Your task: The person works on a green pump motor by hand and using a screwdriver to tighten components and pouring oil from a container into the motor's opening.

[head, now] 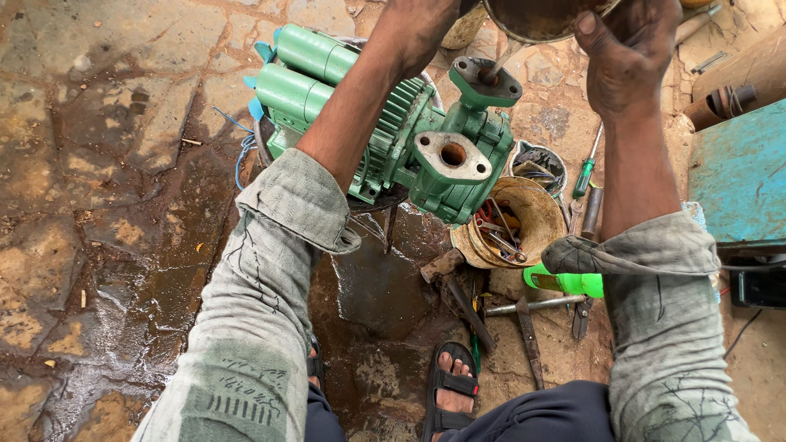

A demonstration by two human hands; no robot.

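The right hand (626,57) has its fingers clamped over the rim of a rusty metal bowl (540,16), tilted so a thin stream of liquid falls into the pump's top flange port (485,80). The left hand (413,33) reaches to the bowl's ten o'clock; whether its fingers grip anything I cannot tell. The green pump (393,139) sits at centre: cast metal, ribbed, likely heavy and rigid, best held by its flanged necks. At its five o'clock a dented tool pan (540,217) stands on the wet stone floor (106,205)
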